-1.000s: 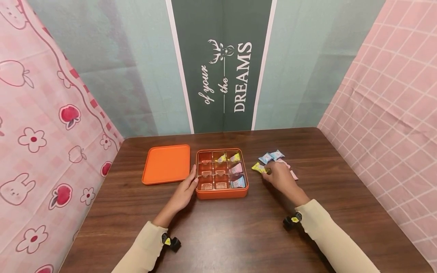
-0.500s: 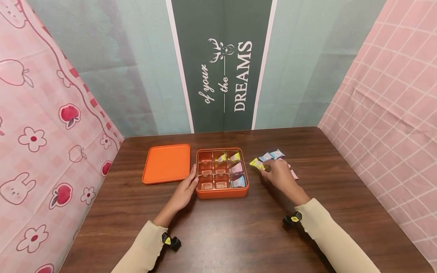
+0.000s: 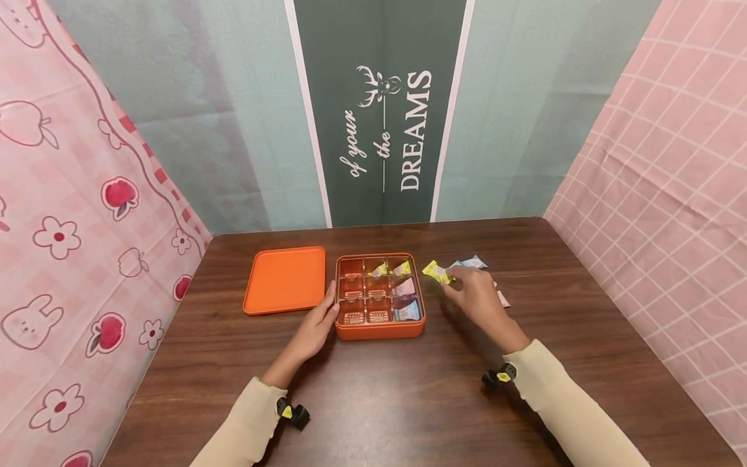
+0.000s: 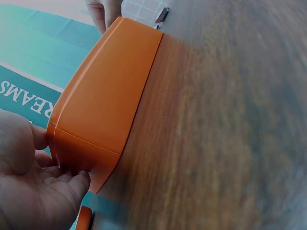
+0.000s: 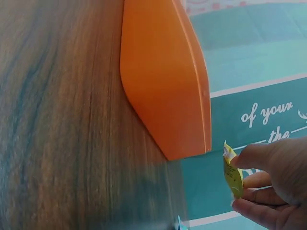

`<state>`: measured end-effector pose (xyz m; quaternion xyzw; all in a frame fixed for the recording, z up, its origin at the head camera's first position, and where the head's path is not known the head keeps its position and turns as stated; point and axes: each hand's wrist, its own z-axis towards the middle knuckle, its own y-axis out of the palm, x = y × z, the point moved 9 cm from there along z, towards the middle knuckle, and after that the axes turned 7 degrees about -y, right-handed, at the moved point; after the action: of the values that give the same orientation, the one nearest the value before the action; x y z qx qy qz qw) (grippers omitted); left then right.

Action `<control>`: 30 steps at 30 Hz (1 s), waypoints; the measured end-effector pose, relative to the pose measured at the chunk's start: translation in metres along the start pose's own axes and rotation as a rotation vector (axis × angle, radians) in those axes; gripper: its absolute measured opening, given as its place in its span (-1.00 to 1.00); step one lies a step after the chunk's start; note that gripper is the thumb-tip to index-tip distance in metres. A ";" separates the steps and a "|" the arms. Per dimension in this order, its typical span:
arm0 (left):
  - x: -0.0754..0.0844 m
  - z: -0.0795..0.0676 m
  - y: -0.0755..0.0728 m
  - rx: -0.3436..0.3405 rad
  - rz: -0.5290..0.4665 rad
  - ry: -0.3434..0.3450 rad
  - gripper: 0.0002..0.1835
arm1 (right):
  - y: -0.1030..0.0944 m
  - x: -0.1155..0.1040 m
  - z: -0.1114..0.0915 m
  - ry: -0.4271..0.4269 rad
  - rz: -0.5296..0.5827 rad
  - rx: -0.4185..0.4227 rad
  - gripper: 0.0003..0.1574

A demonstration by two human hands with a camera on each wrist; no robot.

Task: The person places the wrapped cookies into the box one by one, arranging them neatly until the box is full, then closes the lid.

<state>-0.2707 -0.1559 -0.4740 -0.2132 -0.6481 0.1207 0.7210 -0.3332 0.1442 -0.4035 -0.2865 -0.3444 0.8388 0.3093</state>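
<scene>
My left hand [image 3: 315, 326] holds the left side of an orange box [image 3: 380, 332], thumb at the rim and fingers against the outer wall, as the left wrist view shows. Inside, the box is split into a grid of compartments. Yellow-wrapped candies [image 3: 401, 268] sit in the back middle and back right ones, a pink-wrapped candy [image 3: 404, 287] in the middle right, a blue-wrapped candy [image 3: 406, 311] in the front right. My right hand [image 3: 480, 297] pinches another yellow-wrapped candy [image 5: 233, 175] between thumb and fingers, raised just right of the box.
Right of the box, blue-wrapped candies [image 3: 474, 262] and pink-wrapped candies [image 3: 502, 299] lie on the wooden table [image 3: 373, 395], partly hidden by my right hand. A flat orange lid [image 3: 284, 280] lies left of the box. Patterned cloths hang around the table.
My right hand has lifted the yellow-wrapped candy and brought it slightly left and back, towards the box. The left hand and the box have stayed put.
</scene>
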 end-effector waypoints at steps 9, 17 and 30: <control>-0.001 0.000 0.001 0.009 0.000 0.005 -0.42 | -0.003 -0.010 0.009 0.018 0.046 0.000 -0.65; -0.001 0.001 0.001 -0.003 -0.009 0.008 -0.42 | -0.001 -0.021 0.018 -0.016 0.074 0.000 -0.68; -0.001 0.001 0.000 -0.004 -0.009 0.017 -0.42 | 0.008 -0.037 0.035 -0.028 0.137 -0.029 -0.65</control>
<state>-0.2713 -0.1559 -0.4747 -0.2129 -0.6431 0.1144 0.7267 -0.3361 0.0988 -0.3788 -0.3024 -0.3403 0.8568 0.2422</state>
